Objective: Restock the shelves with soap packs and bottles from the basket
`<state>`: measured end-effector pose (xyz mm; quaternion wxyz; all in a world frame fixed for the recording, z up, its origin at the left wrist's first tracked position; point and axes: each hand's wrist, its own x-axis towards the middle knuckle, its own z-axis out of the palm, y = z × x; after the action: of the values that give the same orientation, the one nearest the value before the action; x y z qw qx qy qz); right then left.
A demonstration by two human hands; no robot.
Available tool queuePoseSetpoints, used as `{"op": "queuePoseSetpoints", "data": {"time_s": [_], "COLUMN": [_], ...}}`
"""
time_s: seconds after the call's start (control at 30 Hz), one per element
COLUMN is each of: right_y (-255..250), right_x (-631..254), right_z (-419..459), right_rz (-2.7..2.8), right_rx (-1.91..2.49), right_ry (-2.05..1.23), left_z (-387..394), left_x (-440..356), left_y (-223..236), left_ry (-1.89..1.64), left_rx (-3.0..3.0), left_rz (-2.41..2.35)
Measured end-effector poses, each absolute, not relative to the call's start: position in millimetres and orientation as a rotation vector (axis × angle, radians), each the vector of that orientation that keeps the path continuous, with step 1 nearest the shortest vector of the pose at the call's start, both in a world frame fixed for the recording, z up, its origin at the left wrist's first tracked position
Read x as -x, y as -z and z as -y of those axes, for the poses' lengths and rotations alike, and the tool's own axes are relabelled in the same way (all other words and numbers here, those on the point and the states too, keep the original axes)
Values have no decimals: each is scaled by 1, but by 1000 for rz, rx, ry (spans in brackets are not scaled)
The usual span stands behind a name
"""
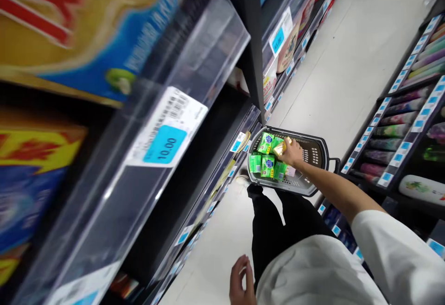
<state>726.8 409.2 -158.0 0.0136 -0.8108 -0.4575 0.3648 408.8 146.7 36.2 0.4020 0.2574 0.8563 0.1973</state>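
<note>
My right hand (292,153) reaches down into a dark shopping basket (314,185) on the floor, its fingers closed around a small shiny gold-coloured pack (282,147). Beside and beneath that pack lie several green packs (267,166) with blue-and-white labels, grouped at one end of the basket. A pale pinkish item (290,171) shows partly below my right hand. My left hand (242,281) hangs at the bottom of the view, away from the basket. Its fingers are loosely bent, the thumb stands apart, and nothing is seen in it.
A tall shelf with a 10.00 price label (165,143) and large blurred packages (86,27) stands close on the left. Another shelf with rolled or bagged goods (392,131) lines the right. Pale aisle floor (347,50) runs between them. The basket handle (334,165) points toward the right shelf.
</note>
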Motion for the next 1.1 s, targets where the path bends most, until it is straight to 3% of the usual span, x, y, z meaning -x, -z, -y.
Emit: {"op": "queuePoseSetpoints", "data": {"time_s": [0.13,0.3,0.5,0.77,1.1], "right_y": [92,-11,-119,-200,-242], "right_x": [-734,-726,-703,-697,-684], "right_z": [-382,-333,-304,-310,-316], "right_rz": [626,289,-525,-462,-241], "right_rx": [2277,1938,990,725,693], "right_ry": [-1436,-1762,-2219,-2286,-2325], "left_z": [-175,-222,-275,-303,-315], "left_x": [-416,-441,-476,-506,-504], "left_y": [-52,-81,-119,-162,-208], "left_ry": [-464,-570,-696,-888,-1128], "left_rx": [-613,-737,-1031,-947,-758], "left_rz": [-2038,-1881,-1605,-1247,-1171]}}
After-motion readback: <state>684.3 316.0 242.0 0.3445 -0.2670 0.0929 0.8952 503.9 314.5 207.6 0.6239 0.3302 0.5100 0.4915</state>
